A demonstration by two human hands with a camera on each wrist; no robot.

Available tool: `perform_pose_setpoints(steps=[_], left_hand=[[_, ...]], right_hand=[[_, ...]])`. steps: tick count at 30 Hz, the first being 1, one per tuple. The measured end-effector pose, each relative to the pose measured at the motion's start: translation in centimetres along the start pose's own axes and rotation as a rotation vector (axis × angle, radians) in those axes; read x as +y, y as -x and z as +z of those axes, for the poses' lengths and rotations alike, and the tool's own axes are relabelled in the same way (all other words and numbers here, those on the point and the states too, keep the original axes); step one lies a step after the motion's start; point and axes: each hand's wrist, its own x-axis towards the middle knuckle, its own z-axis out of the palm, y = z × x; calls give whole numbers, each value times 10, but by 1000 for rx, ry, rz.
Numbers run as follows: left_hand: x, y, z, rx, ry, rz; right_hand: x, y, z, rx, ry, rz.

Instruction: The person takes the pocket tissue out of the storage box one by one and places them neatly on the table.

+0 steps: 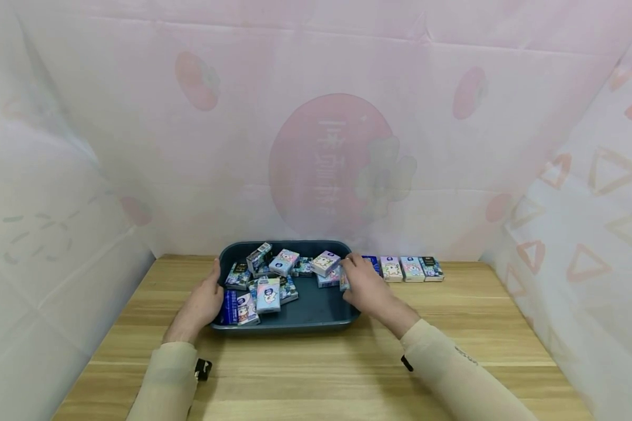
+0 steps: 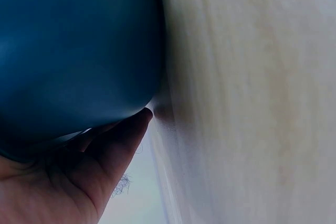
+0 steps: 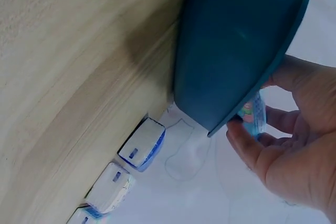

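Observation:
A dark teal tray [image 1: 316, 310] holds several small patterned packs, among them a light blue one [image 1: 268, 295] and a lilac one [image 1: 325, 263]. My left hand [image 1: 202, 301] rests against the tray's left side; in the left wrist view its fingers [image 2: 123, 142] touch the wall of the tray [image 2: 79, 51]. At the tray's right rim my right hand [image 1: 368, 289] pinches a light blue pack [image 1: 344, 279]. The right wrist view has this hand [image 3: 294, 135] with the pack [image 3: 254, 114] between thumb and fingers, beside the rim of the tray [image 3: 231, 61].
Right of the tray, a row of packs stands along the back of the wooden table [image 1: 305, 374]: a dark blue one [image 1: 371, 264], a lilac one [image 1: 391, 269], a light blue one [image 1: 412, 269] and a dark patterned one [image 1: 432, 269]. A printed cloth [image 1: 232, 146] hangs behind.

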Motion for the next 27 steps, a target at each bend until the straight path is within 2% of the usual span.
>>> perform_pose_setpoints(steps=[6, 11, 18, 27], left_hand=[[0, 0, 0, 5, -7, 8], [0, 0, 0, 5, -13, -1], [-1, 0, 1, 5, -20, -10], [-1, 0, 2, 4, -25, -2]], right_hand=[[5, 0, -8, -3, -143, -23], [10, -2, -10, 1, -175, -9], [21, -4, -16, 83, -244, 35], [46, -2, -28, 140, -306, 31]])
